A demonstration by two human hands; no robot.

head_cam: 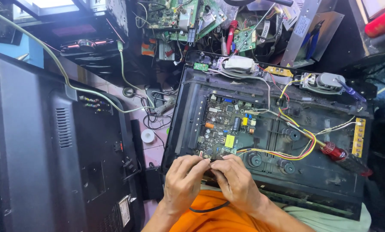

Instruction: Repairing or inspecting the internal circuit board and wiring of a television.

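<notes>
Two hands, the left hand (183,179) and the right hand (234,178), are counted. One opened television chassis (313,180), one circuit board (224,126), one red-handled screwdriver (345,157) and one tape roll (147,135) are seen.

An electronics repair workshop is shown here, given away by the opened television chassis (287,172) with its bared circuit board (224,126), loose green boards (179,17) heaped behind, tangled wiring, and a red-handled screwdriver (345,157).

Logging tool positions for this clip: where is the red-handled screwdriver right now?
In the head view, the red-handled screwdriver lies on the right part of the open black chassis, beside the yellow and red wires, right of both hands.
</notes>
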